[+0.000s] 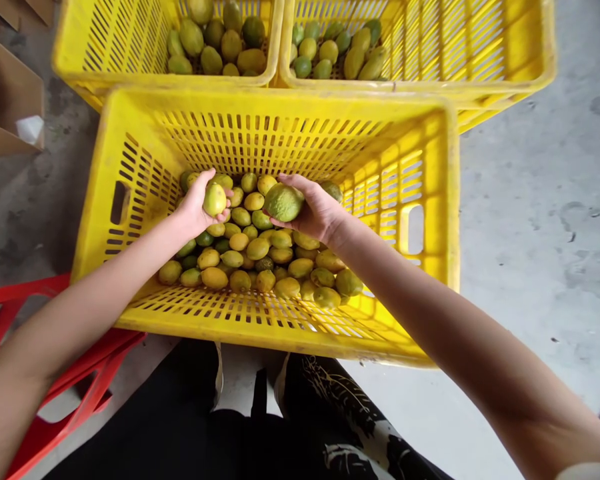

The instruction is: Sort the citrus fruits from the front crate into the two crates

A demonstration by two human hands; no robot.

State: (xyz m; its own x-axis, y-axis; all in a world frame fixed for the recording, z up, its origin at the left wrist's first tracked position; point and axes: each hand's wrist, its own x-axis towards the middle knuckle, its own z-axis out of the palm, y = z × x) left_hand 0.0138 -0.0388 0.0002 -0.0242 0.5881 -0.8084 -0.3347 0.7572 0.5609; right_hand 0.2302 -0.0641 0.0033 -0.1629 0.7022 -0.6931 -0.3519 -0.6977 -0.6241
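My left hand (200, 203) is closed around a small yellow-green lemon (215, 199). In my right hand (316, 208) lies a larger, rough-skinned green lemon (283, 202), gripped between thumb and fingers. Both hands are inside the near yellow crate (280, 110), a little above a layer of loose lemons (257, 249) in yellow and green. My forearms reach over the crate's near side and hide some of its wall. The two held fruits are apart from each other.
Behind stand two more yellow crates, the left one (125, 79) and the right one (430, 85), each with green and yellow fruit at the bottom. A red plastic stool (93, 373) is at lower left, a cardboard box (13, 100) at upper left. Grey concrete floor (540, 220) lies around.
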